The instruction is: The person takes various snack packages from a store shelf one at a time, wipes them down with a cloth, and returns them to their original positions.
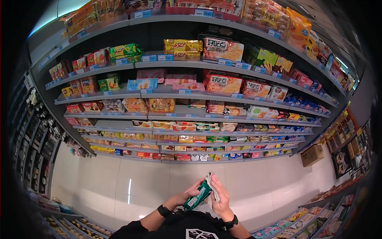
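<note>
My left hand (191, 190) is closed around a green packet (198, 196) with white lettering, held tilted in front of my body. A folded whitish cloth (210, 178) rests along the packet's upper right end. My right hand (220, 194) presses this cloth from the right, its fingers pointing up and the cloth between palm and packet. The lower part of the cloth is partly hidden behind my right hand. Each wrist wears a black band.
Ahead stand grey shelves (187, 96) with several tiers of packaged snacks and blue price tags. Below them runs a pale tiled floor (151, 179). On the right stands a cardboard box (312, 155). Lower racks with packets (304, 223) are close at both sides.
</note>
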`<move>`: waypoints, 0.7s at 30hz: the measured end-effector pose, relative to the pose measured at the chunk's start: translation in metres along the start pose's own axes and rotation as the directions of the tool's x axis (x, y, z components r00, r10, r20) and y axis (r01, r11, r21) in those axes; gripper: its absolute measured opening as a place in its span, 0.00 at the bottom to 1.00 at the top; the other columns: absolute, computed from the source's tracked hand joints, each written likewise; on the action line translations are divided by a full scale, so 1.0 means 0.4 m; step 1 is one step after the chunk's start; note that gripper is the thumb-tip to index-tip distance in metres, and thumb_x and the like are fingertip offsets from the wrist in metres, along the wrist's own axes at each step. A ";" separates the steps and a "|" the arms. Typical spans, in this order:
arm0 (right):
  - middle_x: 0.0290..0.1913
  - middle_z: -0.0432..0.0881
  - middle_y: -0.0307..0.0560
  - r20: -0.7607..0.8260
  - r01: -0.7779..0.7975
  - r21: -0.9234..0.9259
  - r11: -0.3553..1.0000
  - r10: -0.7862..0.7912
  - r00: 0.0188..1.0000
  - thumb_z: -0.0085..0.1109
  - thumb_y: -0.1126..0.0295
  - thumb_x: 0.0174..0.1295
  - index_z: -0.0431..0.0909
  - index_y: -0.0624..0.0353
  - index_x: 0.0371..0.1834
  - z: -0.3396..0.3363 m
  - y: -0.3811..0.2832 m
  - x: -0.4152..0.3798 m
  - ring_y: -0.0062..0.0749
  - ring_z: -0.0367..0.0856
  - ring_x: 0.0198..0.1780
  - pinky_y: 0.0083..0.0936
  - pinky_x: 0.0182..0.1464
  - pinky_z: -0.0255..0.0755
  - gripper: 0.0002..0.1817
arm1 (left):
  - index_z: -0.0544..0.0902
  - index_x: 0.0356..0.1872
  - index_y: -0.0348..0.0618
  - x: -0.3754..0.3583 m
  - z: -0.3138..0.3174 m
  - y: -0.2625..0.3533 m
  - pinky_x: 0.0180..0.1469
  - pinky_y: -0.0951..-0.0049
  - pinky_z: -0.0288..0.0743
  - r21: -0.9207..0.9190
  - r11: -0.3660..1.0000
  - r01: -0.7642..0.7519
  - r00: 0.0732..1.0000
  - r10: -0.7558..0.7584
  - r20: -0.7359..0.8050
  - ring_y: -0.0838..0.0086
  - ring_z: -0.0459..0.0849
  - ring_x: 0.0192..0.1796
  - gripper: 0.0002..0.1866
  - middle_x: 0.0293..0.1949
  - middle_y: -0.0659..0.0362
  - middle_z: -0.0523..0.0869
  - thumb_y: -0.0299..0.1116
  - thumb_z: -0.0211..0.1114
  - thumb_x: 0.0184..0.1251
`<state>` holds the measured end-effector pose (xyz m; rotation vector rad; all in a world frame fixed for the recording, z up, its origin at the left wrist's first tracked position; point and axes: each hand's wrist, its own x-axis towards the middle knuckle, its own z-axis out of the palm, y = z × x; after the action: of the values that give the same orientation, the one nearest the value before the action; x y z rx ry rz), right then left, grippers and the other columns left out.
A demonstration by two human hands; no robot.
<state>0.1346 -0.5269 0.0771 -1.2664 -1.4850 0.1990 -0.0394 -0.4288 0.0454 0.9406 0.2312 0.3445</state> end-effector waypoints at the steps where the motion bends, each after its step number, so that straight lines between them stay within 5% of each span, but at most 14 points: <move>1: 0.66 0.83 0.65 0.004 -0.001 0.006 1.000 0.001 1.000 0.62 0.81 0.65 0.81 0.68 0.62 0.000 0.007 0.000 0.63 0.78 0.73 0.51 0.76 0.68 0.20 | 0.48 0.86 0.39 0.006 0.013 0.000 0.78 0.66 0.62 0.089 0.995 0.051 0.999 -0.050 -0.022 0.67 0.68 0.77 0.53 0.77 0.52 0.67 0.59 0.63 0.72; 3: 0.65 0.84 0.65 -0.103 -0.075 0.108 0.991 0.086 0.991 0.60 0.79 0.68 0.80 0.69 0.63 -0.008 0.024 0.000 0.64 0.78 0.72 0.50 0.76 0.69 0.19 | 0.48 0.86 0.38 0.020 0.006 -0.063 0.78 0.67 0.60 0.165 0.985 0.046 0.998 -0.036 -0.059 0.68 0.66 0.78 0.52 0.77 0.52 0.67 0.59 0.62 0.75; 5: 0.65 0.84 0.64 -0.101 -0.100 0.146 0.984 0.116 0.988 0.60 0.78 0.69 0.80 0.68 0.63 -0.013 0.022 0.004 0.64 0.78 0.73 0.49 0.75 0.69 0.19 | 0.47 0.86 0.38 0.041 -0.014 -0.108 0.77 0.67 0.61 0.218 0.973 0.070 0.994 -0.087 0.068 0.67 0.67 0.77 0.49 0.77 0.53 0.66 0.57 0.61 0.78; 6: 0.66 0.84 0.64 -0.075 -0.049 0.080 0.996 0.055 0.996 0.60 0.78 0.69 0.81 0.67 0.63 -0.016 0.022 0.006 0.64 0.77 0.73 0.50 0.75 0.69 0.19 | 0.53 0.84 0.38 0.037 0.000 -0.077 0.75 0.67 0.64 0.196 0.961 0.194 0.979 -0.202 0.021 0.68 0.70 0.74 0.45 0.75 0.54 0.69 0.54 0.61 0.79; 11: 0.72 0.80 0.60 0.077 0.118 -0.216 0.969 -0.103 0.992 0.63 0.77 0.65 0.83 0.59 0.64 -0.024 0.058 -0.015 0.67 0.68 0.79 0.53 0.78 0.64 0.22 | 0.69 0.77 0.41 0.079 -0.089 -0.187 0.69 0.69 0.73 0.077 0.983 0.165 0.978 -0.153 -0.140 0.70 0.81 0.67 0.34 0.69 0.57 0.79 0.54 0.57 0.81; 14: 0.72 0.80 0.55 0.261 0.125 -0.177 0.976 -0.076 0.962 0.65 0.76 0.61 0.84 0.54 0.66 -0.019 0.065 0.001 0.62 0.68 0.80 0.54 0.78 0.63 0.26 | 0.82 0.67 0.46 0.128 -0.060 -0.126 0.63 0.61 0.82 -0.452 0.892 0.006 0.908 -0.194 -0.371 0.60 0.90 0.54 0.35 0.57 0.56 0.90 0.65 0.49 0.79; 15: 0.72 0.80 0.54 0.386 0.125 -0.124 0.984 -0.068 0.920 0.65 0.76 0.61 0.84 0.53 0.67 -0.015 0.064 0.012 0.59 0.69 0.80 0.54 0.79 0.63 0.27 | 0.82 0.67 0.46 0.137 -0.063 -0.106 0.63 0.61 0.82 -0.450 0.893 0.012 0.906 -0.200 -0.372 0.60 0.90 0.54 0.35 0.57 0.56 0.90 0.65 0.49 0.79; 17: 0.74 0.79 0.49 0.399 0.100 -0.136 0.986 -0.038 0.916 0.65 0.75 0.62 0.83 0.49 0.69 -0.014 0.063 0.025 0.55 0.70 0.79 0.54 0.79 0.63 0.29 | 0.84 0.64 0.47 0.153 -0.069 -0.066 0.64 0.56 0.80 -0.680 0.724 -0.117 0.947 -0.126 -0.296 0.58 0.89 0.56 0.37 0.58 0.54 0.89 0.69 0.51 0.74; 21: 0.76 0.76 0.42 0.500 0.166 -0.158 0.973 -0.066 0.864 0.65 0.75 0.62 0.80 0.43 0.72 -0.050 0.094 0.074 0.53 0.69 0.80 0.54 0.79 0.63 0.32 | 0.85 0.60 0.49 0.213 -0.103 -0.068 0.67 0.49 0.79 -0.754 0.631 -0.182 0.924 -0.154 -0.351 0.54 0.88 0.58 0.34 0.57 0.51 0.89 0.67 0.52 0.73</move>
<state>0.1780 -0.4985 0.0758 -1.3375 -2.0590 0.3195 0.0302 -0.3799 -0.0042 -0.0175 0.3948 0.5873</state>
